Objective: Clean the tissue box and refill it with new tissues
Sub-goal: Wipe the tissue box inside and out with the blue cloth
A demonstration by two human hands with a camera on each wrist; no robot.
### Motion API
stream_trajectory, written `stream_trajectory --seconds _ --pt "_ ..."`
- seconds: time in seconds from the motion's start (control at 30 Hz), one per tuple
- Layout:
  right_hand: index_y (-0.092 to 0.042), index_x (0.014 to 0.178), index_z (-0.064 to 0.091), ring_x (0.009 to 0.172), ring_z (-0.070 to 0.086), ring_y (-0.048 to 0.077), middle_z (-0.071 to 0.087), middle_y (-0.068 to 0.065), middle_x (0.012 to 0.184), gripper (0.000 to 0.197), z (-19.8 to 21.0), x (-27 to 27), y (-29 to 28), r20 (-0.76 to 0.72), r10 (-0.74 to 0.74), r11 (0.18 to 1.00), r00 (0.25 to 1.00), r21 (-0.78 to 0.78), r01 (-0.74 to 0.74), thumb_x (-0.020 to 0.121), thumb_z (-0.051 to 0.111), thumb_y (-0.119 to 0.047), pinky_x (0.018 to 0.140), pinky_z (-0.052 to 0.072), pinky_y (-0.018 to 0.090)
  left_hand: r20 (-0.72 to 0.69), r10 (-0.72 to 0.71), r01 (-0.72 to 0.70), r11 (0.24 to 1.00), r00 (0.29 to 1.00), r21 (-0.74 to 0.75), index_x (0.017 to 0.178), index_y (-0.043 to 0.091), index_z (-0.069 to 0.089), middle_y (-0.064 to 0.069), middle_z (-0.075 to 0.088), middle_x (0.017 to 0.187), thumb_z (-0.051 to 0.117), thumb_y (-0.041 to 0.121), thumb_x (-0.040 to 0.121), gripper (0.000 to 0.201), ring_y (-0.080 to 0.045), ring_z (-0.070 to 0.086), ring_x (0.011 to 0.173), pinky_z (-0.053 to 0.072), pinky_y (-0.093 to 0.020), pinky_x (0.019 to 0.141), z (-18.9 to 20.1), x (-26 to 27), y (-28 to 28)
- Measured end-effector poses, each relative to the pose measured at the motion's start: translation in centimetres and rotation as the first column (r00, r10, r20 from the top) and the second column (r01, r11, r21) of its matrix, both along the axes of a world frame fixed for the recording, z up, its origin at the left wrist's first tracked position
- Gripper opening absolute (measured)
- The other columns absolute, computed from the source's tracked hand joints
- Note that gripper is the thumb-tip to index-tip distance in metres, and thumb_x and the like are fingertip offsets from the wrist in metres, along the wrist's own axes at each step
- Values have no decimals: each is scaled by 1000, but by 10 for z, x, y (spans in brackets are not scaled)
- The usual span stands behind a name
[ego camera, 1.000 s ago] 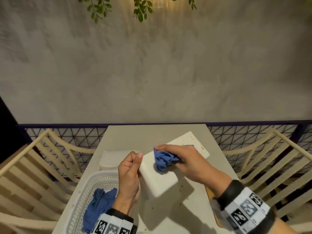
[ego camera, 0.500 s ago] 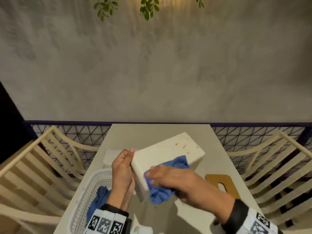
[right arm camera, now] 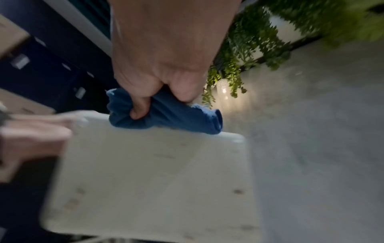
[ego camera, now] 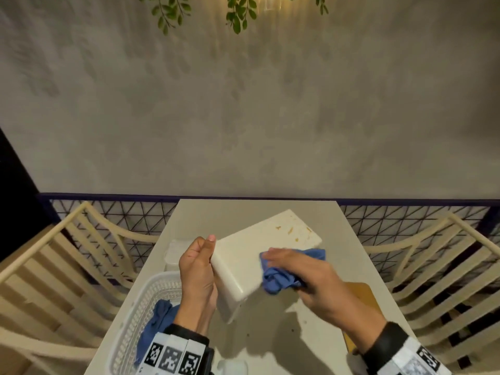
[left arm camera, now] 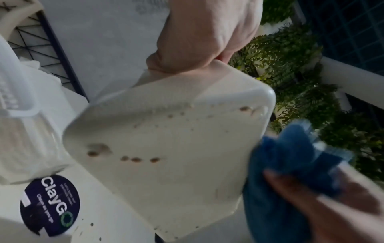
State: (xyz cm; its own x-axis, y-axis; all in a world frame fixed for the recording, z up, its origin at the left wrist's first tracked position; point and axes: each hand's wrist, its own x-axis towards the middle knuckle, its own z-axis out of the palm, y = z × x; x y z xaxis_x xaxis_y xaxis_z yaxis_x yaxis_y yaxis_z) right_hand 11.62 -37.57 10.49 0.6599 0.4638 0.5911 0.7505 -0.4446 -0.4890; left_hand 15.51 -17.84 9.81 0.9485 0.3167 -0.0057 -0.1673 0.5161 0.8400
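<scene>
A white tissue box with brown spots on its faces is held tilted above the table, and it fills the left wrist view and the right wrist view. My left hand grips its near left end. My right hand holds a crumpled blue cloth and presses it against the box's right side. The cloth is bunched under my curled fingers, and it shows beside the box's edge as the blue cloth.
A white plastic basket at the near left holds another blue cloth. A white pack lies behind the left hand. A brown wooden lid lies at the right on the table. Slatted chairs flank the table.
The right hand has slid the blue cloth from the box's top face down and across its right side. The left hand has turned the box a little while keeping its hold.
</scene>
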Motion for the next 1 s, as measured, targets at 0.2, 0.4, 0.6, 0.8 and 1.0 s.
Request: stream_trajectory --seconds 0.2,0.4,0.6,0.8,1.0 --pt "-19 123 58 116 44 -18 59 -5 125 55 19 1 12 -149 27 996 988 -78 -39 76 57 10 103 37 12 67 -205 198 976 977 89 52 18 41 -3 36 55 61 13 82 36 -15 33 57 33 -26 51 -9 -12 -8" --pt "-8 123 58 120 50 7 59 3 128 42 39 0 39 -89 22 998 996 -53 -27 82 52 -6 105 33 14 197 -252 240 967 947 84 60 12 49 -4 54 54 70 21 76 29 -11 50 49 47 -22 48 -2 -17 -7" --pt "-10 122 60 120 46 0 58 -6 123 49 34 13 2 -133 -107 994 985 -50 101 75 54 6 96 28 -2 203 -247 206 957 948 203 50 23 48 5 41 51 81 56 51 47 -13 34 55 31 -25 50 -4 -18 5" --pt "-8 125 55 130 39 -3 52 -4 135 47 28 -15 18 -160 252 953 955 -130 -273 81 56 10 109 30 17 222 -256 230 963 941 137 50 23 48 8 44 47 84 55 49 48 -6 39 45 38 -19 44 4 -18 14" --pt "-5 122 58 117 44 -5 60 5 124 46 42 12 15 -59 -100 995 993 19 101 77 49 -9 103 36 19 211 -237 206 965 948 160 51 22 50 4 45 53 85 60 43 52 -12 38 55 31 -29 55 1 -26 8"
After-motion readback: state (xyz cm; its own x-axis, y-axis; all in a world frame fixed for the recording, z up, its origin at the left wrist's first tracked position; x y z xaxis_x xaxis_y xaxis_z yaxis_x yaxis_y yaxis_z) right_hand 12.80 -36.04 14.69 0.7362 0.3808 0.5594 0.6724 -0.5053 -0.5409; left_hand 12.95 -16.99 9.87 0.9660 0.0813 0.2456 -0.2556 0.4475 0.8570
